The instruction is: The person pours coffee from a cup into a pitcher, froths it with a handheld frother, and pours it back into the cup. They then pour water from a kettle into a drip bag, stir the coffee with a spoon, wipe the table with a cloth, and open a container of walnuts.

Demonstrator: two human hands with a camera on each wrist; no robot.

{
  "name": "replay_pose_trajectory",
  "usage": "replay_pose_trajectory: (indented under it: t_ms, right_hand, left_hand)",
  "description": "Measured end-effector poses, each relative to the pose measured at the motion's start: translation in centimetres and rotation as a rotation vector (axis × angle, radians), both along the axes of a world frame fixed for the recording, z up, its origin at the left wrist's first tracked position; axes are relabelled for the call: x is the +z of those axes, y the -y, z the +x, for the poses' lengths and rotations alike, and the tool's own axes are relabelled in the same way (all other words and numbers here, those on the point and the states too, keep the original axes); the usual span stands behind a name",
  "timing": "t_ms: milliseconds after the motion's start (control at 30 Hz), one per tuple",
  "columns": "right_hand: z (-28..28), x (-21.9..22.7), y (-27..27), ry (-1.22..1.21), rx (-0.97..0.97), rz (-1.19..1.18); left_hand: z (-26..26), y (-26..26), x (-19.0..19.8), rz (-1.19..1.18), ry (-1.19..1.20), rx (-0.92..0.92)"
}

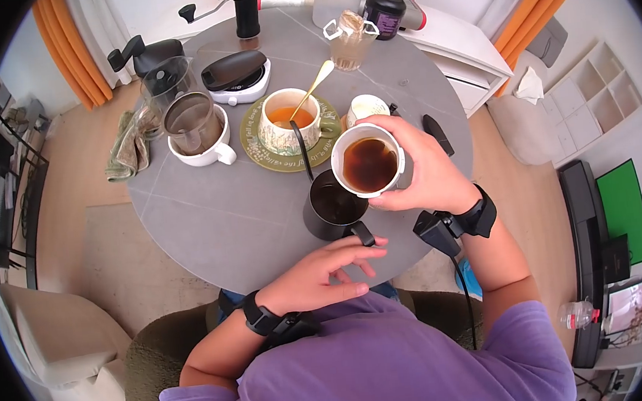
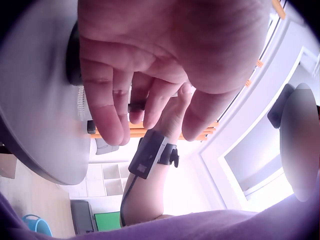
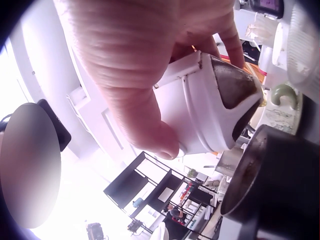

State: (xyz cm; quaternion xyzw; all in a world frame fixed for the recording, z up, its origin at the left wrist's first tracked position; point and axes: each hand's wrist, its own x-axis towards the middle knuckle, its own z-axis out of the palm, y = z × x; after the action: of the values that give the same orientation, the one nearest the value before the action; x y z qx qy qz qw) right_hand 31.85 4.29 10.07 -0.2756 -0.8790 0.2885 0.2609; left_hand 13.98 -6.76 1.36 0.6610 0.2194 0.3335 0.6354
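Observation:
My right hand (image 1: 431, 166) holds a white cone-shaped coffee filter (image 3: 192, 117) by its side, thumb and fingers around the wall. Dark brown coffee (image 1: 370, 166) shows inside it from above, and dark mesh panels (image 3: 231, 82) form its lower part. The filter is up beside a black gooseneck kettle (image 1: 318, 217), overlapping its rim in the head view. Just below the kettle's handle (image 1: 363, 233) is my left hand (image 1: 318, 277), its fingers loosely extended and holding nothing. In the left wrist view its palm and fingers (image 2: 102, 112) hang relaxed.
Behind the kettle, a patterned cup (image 1: 279, 141) of amber liquid with a gold spoon (image 1: 314, 89) stands on a green saucer (image 1: 256, 154). At left is a white mug (image 1: 199, 158) topped by a grey filter (image 1: 190, 120). A small white cup (image 1: 366, 107) sits behind my right hand.

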Motion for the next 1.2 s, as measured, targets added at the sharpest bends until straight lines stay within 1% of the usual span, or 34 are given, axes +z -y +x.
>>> replay_pose_trajectory:
  t_ms: [33,133,200,267,300,400,500,567,600,667,800,867,900,967,1000,1067,1100,1167,1200]
  right_hand:
    - [-0.1,0.1,0.1,-0.001,-0.002,0.015]
    - [-0.4,0.3,0.3,0.008,0.022,0.036]
    - [-0.6,0.4,0.5,0.019,0.047,0.038]
    - [-0.8,0.6,0.5,0.047,0.067,0.109]
    - [-0.8,0.7,0.5,0.050,0.069,0.108]
    - [-0.7,1.2,0.4,0.065,0.059,0.096]
    - [-0.7,2.0,0.5,0.124,0.041,0.140]
    - [-0.7,2.2,0.4,0.218,0.069,0.261]
    - [-0.8,2.4,0.6,0.221,0.071,0.262]
    - [-0.9,2.7,0.9,0.313,0.086,0.389]
    - [-1.2,3.2,1.5,0.359,0.073,0.447]
    - [-1.5,3.3,1.7,0.463,0.064,0.507]
    - [-1.6,3.4,1.8,0.464,0.064,0.507]
    - [-2.0,3.4,2.1,0.495,0.064,0.669]
    - [-2.2,3.5,2.2,0.496,0.064,0.670]
    - [-2.6,3.6,2.6,0.580,0.089,0.891]
    - [-2.8,3.4,2.7,0.580,0.089,0.892]
    - [-3.2,3.1,3.0,0.572,0.138,1.023]
    - [-3.3,3.1,3.1,0.572,0.138,1.022]
  left_hand:
    - [-0.1,0.2,-0.1,0.050,0.002,0.037]
    - [-0.5,0.6,-0.2,0.083,0.018,0.068]
    - [-0.7,0.8,-0.3,0.078,0.022,0.075]
    - [-0.8,1.0,-0.3,0.074,0.028,0.082]
    - [-0.9,1.2,-0.3,0.077,0.025,0.089]
    - [-1.3,1.4,0.0,0.075,0.017,0.085]
    - [-1.5,1.6,-0.2,0.077,0.012,0.081]
    - [-1.6,1.7,-0.2,0.086,0.015,0.088]
    - [-1.7,1.8,-0.1,0.089,0.010,0.088]
    - [-1.7,1.8,0.0,0.092,0.007,0.089]
    - [-1.8,2.0,0.0,0.115,0.014,0.100]
    - [-1.8,2.0,0.0,0.121,0.010,0.102]
    - [-1.8,2.0,0.0,0.123,0.010,0.103]
    - [-1.8,2.0,0.0,0.125,0.010,0.104]
    - [-1.8,2.0,0.0,0.128,0.004,0.106]
    - [-1.8,2.0,-0.1,0.132,-0.001,0.108]
    - [-1.8,1.9,-0.1,0.137,0.004,0.107]
    - [-1.8,1.9,-0.2,0.142,0.010,0.106]
    - [-1.8,1.9,-0.2,0.145,0.013,0.104]
